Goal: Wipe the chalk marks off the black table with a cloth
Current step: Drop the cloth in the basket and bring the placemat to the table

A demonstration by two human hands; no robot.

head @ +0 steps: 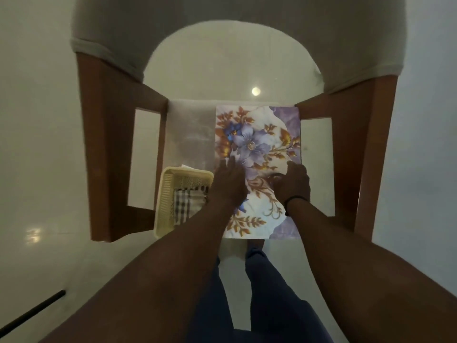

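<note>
Below, the left hand (228,180) lies flat on a glossy rectangular panel printed with purple and blue flowers and golden-brown leaves (257,149), fingers straight and pointing away from the viewer; it holds nothing. The right hand (293,183) rests on the same panel near its right edge, fingers curled; whether it grips anything cannot be told, because the knuckles hide the fingertips. A thin black band circles the right wrist. Both bare forearms reach forward from the bottom corners of the view, converging on the panel.

The panel covers the right part of a small tabletop (188,137); the uncovered strip to its left looks pale and smudged, blurred in dim light. Just left of the left hand sits a cream plastic mesh basket (168,191) holding a folded checked cloth (184,205), partly hidden behind the left forearm. A brown wooden frame (103,144) flanks the tabletop on both sides.
</note>
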